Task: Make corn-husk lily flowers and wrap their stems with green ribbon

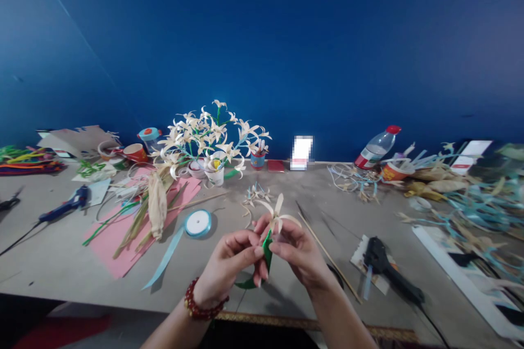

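A small cream straw flower (278, 214) with thin pointed petals stands upright between my hands, low in the middle of the head view. Green ribbon (267, 248) wraps its stem and trails down in a loop under my fingers. My left hand (229, 267), with a red bead bracelet at the wrist, pinches the green ribbon at the stem. On the other side my right hand (298, 251) grips the flower's stem just under the petals. Both hands hover above the grey table (53, 262).
A bouquet of cream flowers (208, 136) in a cup, a pale blue ribbon spool (197, 223), straw on pink paper (123, 240), a blue glue gun (65, 206), a black glue gun (388, 270), a thin stick (327, 253), a plastic bottle (376, 147), blue straw scraps at right.
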Tool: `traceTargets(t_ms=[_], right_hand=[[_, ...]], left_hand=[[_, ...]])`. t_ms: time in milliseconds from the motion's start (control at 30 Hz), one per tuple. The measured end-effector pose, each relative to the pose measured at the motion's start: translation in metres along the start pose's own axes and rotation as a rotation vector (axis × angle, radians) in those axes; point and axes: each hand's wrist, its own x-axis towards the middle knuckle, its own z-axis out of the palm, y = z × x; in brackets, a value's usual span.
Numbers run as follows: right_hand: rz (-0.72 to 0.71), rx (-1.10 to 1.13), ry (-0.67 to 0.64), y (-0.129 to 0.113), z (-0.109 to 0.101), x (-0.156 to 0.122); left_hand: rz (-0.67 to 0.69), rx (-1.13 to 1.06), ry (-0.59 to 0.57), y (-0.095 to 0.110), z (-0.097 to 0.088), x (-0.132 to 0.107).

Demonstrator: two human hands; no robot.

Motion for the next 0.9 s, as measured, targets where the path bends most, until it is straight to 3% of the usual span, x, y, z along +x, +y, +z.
traceTargets(t_ms=[433, 900], right_hand=[[-0.009, 0.012, 0.113, 0.0045, 0.0035, 0.0003], [-0.005, 0.096, 0.033, 0.0023, 0.0058, 0.0054]], left_hand=[[0.054, 0.014, -0.008, -0.0024, -0.0006, 0.0005], [0.031, -0.152, -0.078, -0.0027, -0.0017, 0.0028]])
